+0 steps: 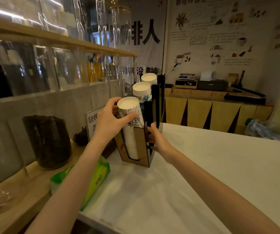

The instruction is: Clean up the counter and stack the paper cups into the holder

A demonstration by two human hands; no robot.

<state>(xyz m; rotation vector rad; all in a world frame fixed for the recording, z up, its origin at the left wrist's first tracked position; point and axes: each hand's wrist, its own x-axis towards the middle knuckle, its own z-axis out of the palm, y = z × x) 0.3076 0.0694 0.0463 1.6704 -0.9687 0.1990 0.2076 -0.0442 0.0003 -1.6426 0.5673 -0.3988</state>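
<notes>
Head view was the only one, and much of it hid from me. My left hand [109, 121] was wrapped around the top of the stack of paper cups [132, 129], thumb across the printed front and fingers curled behind, where I could not see their tips. The stack stood upside down in the nearest slot of the wooden holder [140, 146], its lower cups showing only through the front slit and its upper part rising above the wall. My right hand [157, 139] lay flat against the holder's dark right side, fingers pressed together and pointing up; its palm side was out of sight. Two more cup stacks [141, 92] rose from slots farther back, the rear one partly behind a black upright. The holder stood on the white counter [211, 166], near its left edge.

A green tissue pack [97, 178] lay on the counter just under my left forearm, which covered part of it. Left of that, on a wooden ledge [17, 191], stood a dark glass jar [48, 141], contents unclear. A printed sign [92, 122] behind my left wrist was mostly blocked. Glass panels [34, 68] above blurred the shelves behind them.
</notes>
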